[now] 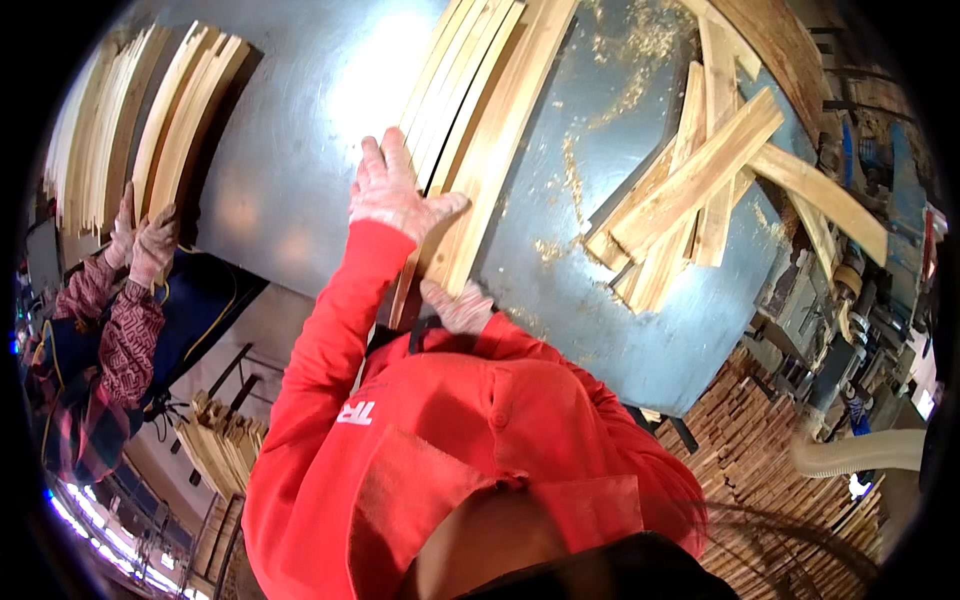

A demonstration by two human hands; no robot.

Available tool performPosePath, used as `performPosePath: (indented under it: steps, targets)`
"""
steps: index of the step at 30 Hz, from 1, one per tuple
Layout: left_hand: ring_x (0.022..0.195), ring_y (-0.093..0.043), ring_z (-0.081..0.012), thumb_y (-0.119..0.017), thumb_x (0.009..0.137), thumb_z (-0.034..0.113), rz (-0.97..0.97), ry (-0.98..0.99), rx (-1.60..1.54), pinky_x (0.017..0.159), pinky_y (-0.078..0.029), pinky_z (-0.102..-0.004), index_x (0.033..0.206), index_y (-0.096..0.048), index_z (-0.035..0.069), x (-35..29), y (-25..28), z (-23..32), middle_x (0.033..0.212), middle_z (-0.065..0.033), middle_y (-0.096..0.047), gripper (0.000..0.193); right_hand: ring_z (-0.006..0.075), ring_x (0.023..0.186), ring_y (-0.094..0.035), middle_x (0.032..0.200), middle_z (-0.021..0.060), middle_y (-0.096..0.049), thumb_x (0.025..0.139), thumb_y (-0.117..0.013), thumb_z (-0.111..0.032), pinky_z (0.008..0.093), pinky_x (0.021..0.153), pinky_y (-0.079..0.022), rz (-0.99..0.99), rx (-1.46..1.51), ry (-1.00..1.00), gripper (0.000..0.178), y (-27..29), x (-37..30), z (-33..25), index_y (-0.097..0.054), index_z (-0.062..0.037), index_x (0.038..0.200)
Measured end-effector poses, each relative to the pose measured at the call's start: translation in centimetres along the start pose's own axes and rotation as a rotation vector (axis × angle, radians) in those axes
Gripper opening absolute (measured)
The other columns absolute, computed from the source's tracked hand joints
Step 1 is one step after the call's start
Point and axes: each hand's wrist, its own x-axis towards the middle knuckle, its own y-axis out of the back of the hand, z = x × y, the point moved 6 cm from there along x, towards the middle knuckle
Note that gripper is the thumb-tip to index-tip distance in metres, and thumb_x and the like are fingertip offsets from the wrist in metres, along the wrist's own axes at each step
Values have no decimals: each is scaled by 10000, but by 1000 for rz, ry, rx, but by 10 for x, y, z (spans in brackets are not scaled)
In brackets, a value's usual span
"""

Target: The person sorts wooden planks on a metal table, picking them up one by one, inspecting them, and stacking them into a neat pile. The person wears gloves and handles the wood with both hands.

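Both of my hands wear thin, pale gloves. My left hand [390,195] lies across a row of narrow wooden strips [455,85], its fingers spread and its thumb reaching toward the wide plank beside them. That light wooden plank [492,160] runs along the right side of the strips, with its near end close to my body. Against this end rests my right hand [462,307], thumb and fingers apart; part of it is hidden. The wood lies on a grey metal table [290,130].
Loose boards [690,190] lie crisscrossed on the right, beside scattered sawdust [635,60]. At the far left, a co-worker's hands [145,240] touch stacked strips [185,120]. Machinery [835,340], a pale hose [860,455] and piled wood [735,440] stand at the right.
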Motion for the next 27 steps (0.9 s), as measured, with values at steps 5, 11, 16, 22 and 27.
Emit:
performPosePath:
  steps: [5,11,16,22,27]
  targets:
    - [1175,-469,-428,-742,692,391,6,33,66,962,-428,-470,1443,-162,92,8,1,-2,1381,-272,-336,995,279,962,-599,1014,164,-593,968,-479,-378,431,856,-510,206,-332,186,374,-51,-49,-58,-431,-77,1185]
    - [1154,-490,-422,-769,668,275,84,-33,-78,962,-439,-441,1430,-225,132,18,0,-16,1295,-255,-437,947,243,1014,-562,1014,93,-585,888,-532,-457,371,957,-452,182,-396,364,501,-87,-74,-117,-459,-57,1181]
    - [1207,-460,-396,-777,637,247,94,30,-111,1000,-416,-424,1443,-227,108,4,15,-53,1317,-264,-419,986,310,1010,-579,1128,100,-576,899,-581,-395,478,908,-467,155,-678,483,480,-61,-74,-137,-479,-84,1250]
    - [1143,-492,-408,-819,591,288,221,82,5,983,-425,-426,1426,-272,52,-9,33,-148,1263,-258,-458,1026,261,873,-649,1008,154,-637,837,-640,-509,394,747,-572,28,-701,543,651,-117,-93,-137,-508,6,1212]
    - [1183,-467,-407,-777,654,312,258,140,147,990,-407,-438,1436,-234,82,2,40,-225,1317,-252,-435,979,212,811,-633,950,120,-625,822,-635,-518,354,715,-562,148,-780,280,596,-148,-119,-126,-565,-8,1123]
